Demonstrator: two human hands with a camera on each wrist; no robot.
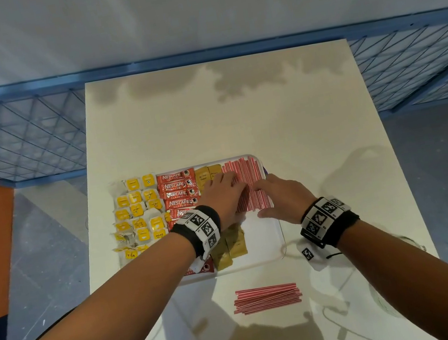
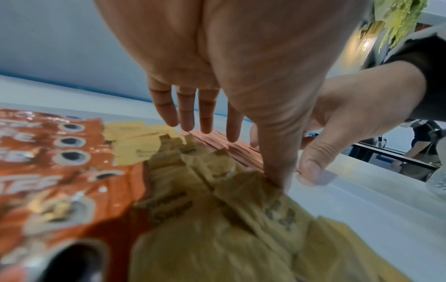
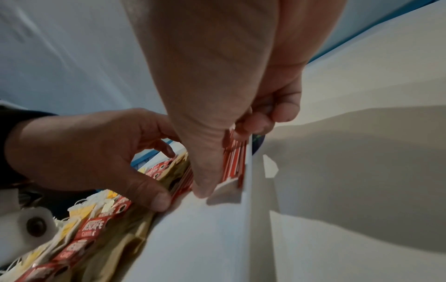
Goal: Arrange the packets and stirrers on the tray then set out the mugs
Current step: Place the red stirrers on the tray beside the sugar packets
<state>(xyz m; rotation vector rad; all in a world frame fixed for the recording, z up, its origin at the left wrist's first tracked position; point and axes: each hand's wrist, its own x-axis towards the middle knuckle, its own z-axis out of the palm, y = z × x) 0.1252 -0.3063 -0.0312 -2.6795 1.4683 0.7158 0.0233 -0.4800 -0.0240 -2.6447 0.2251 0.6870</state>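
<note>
A white tray (image 1: 270, 239) lies on the table. It holds yellow tea bags (image 1: 137, 211), red coffee sachets (image 1: 179, 193), brown sugar packets (image 1: 207, 174) and a row of red-and-white stirrers (image 1: 247, 172) at its far right. My left hand (image 1: 222, 192) rests on the row's left part with straight fingers (image 2: 207, 114), thumb at the near ends. My right hand (image 1: 277, 193) grips the right part of the stirrers (image 3: 233, 162), thumb at the near ends and fingers curled over them. A second stirrer bundle (image 1: 268, 298) lies on the table in front of the tray.
The table (image 1: 237, 114) stretches bare beyond the tray. A clear glass object (image 1: 387, 302) stands faintly visible near the right front edge. Blue wire fencing (image 1: 19, 139) runs behind the table. More brown sugar packets (image 1: 232, 247) lie under my left wrist.
</note>
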